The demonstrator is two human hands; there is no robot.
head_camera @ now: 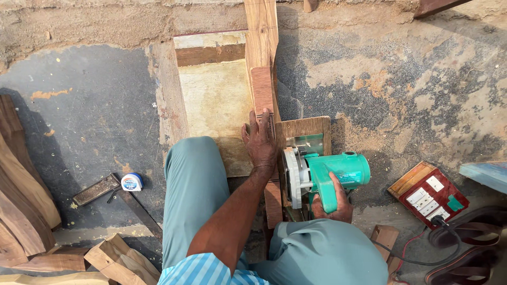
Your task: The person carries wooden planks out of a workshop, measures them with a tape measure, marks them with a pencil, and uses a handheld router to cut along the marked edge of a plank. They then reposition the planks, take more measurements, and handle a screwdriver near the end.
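My left hand [260,141] presses flat on a narrow reddish wooden strip [262,89] that lies lengthwise away from me. My right hand [332,203] grips the handle of a green circular saw [325,177] just right of the strip. The saw rests on a small wooden base board [303,127], its round blade guard close to my left wrist. The strip lies along the edge of a pale plywood sheet [216,100]. A longer light plank [261,31] runs beyond it. My knees in teal trousers frame the work.
A tape measure [132,181] and a metal rasp [96,189] lie on the ground at left. Stacked timber pieces [24,211] fill the lower left. A red switch board [429,193] with cables sits at right. Sawdust covers the concrete floor.
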